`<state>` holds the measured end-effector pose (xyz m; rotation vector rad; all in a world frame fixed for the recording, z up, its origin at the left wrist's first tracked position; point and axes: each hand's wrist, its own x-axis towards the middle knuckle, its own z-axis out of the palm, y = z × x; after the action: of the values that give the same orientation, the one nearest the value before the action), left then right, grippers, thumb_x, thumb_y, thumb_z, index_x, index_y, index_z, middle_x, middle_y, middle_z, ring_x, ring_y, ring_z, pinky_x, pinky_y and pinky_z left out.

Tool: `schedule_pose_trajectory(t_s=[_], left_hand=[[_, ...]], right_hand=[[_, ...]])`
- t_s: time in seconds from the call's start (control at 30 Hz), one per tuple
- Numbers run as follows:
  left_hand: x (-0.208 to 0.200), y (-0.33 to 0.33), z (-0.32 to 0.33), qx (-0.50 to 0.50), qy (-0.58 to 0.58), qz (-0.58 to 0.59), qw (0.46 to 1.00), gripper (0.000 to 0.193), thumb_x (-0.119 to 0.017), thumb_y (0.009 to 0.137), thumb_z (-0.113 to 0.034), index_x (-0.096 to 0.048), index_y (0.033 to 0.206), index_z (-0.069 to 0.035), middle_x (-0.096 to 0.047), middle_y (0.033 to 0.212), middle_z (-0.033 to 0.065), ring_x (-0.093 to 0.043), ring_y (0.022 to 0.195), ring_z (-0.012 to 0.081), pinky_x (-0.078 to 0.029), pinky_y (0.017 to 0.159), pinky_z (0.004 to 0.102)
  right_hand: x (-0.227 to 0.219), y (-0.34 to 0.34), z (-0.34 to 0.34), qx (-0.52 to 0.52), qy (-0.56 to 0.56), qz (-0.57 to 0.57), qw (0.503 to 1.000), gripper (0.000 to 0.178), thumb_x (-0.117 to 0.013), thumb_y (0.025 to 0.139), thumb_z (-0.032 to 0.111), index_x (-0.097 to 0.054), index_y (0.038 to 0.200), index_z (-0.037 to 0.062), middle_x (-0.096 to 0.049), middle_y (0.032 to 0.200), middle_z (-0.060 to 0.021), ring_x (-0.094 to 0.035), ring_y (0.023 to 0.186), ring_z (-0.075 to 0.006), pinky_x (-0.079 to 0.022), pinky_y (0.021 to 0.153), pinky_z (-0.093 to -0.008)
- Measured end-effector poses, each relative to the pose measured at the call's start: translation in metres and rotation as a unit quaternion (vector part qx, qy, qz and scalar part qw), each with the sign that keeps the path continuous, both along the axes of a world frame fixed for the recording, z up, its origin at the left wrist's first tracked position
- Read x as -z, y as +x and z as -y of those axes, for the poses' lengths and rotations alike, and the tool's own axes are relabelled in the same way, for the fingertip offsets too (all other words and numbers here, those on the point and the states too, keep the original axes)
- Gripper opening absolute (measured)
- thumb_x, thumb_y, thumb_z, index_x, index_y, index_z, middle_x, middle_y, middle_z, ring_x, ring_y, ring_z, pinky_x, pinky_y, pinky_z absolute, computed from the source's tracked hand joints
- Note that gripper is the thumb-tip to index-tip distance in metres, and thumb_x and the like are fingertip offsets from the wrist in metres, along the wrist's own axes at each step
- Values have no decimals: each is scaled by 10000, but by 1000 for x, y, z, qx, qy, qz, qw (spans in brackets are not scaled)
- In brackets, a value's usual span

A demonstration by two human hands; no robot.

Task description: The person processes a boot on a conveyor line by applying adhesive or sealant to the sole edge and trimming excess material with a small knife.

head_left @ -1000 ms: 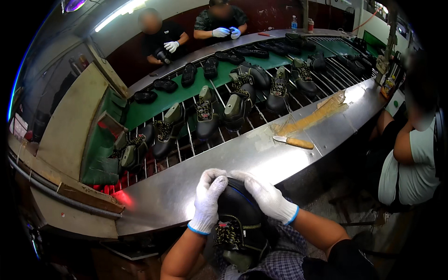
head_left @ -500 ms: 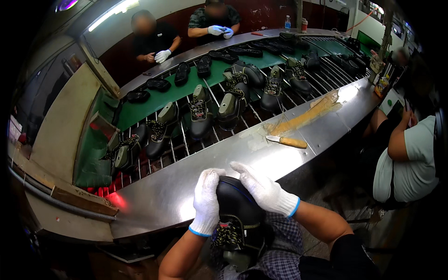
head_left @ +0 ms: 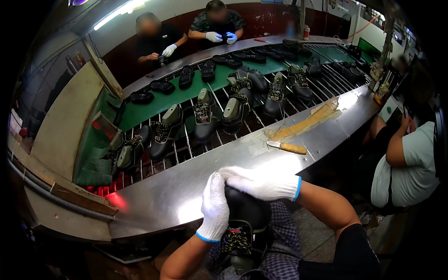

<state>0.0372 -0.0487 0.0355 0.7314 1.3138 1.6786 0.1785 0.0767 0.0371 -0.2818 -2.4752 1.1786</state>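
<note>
A black lace-up work shoe (head_left: 248, 212) rests on my lap, toe pointing away from me, with yellow-flecked laces and a grey-green shoe last (head_left: 241, 264) in its opening. My left hand (head_left: 214, 207), in a white knit glove with a blue cuff, presses along the left side of the toe. Across the front of the toe lies my right hand (head_left: 261, 183), gloved alike, its fingertips meeting the left ones. Together the hands clasp the toe and hide its tip. Beyond them, a wooden-handled knife (head_left: 288, 148) lies on the metal ledge (head_left: 168, 198).
Black shoes on lasts (head_left: 204, 116) stand along a rod conveyor (head_left: 189, 140); black soles (head_left: 186, 77) lie on the green belt (head_left: 140, 109) behind. Two gloved co-workers (head_left: 161, 44) handle dark pieces across the line. Another person (head_left: 410, 163) sits at right. Tan tape (head_left: 305, 123) covers some ledge.
My right hand has swung left over the front of the toe, fingers now meeting my left hand. The shoes and soles on the line appear slightly shifted right and down in view.
</note>
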Motion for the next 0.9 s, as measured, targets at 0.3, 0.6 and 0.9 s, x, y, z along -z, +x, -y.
schedule_pose_trajectory(t_s=[0.3,0.6,0.9], left_hand=[[43,-42,43,84,-61,139,985,715,-414,1147,-625,-550,1413,25,-637,1311,149,-582,1293,257,-494,1114,437],[33,-84,59,174,-21,35,984,1120,-249,1006,-905,-402,1655,-6,-597,1557,171,-556,1453,275,-406,1266,420],[31,-38,15,208,190,-206,937,490,-410,1178,-330,-726,1155,44,-700,1198,173,-658,1168,287,-473,1119,414]], right_hand=[[-86,35,57,118,-8,36,992,1131,-924,861,427,-294,1693,-8,-687,1359,-288,-723,1224,-341,-566,1046,-436],[-35,71,113,123,-593,-433,668,1181,-1005,733,172,-339,1698,25,-625,1523,-208,-614,1416,-381,-460,1253,-531],[148,112,161,96,-372,138,913,1040,-1029,765,257,-456,1596,3,-655,1484,-158,-641,1355,-264,-503,1197,-428]])
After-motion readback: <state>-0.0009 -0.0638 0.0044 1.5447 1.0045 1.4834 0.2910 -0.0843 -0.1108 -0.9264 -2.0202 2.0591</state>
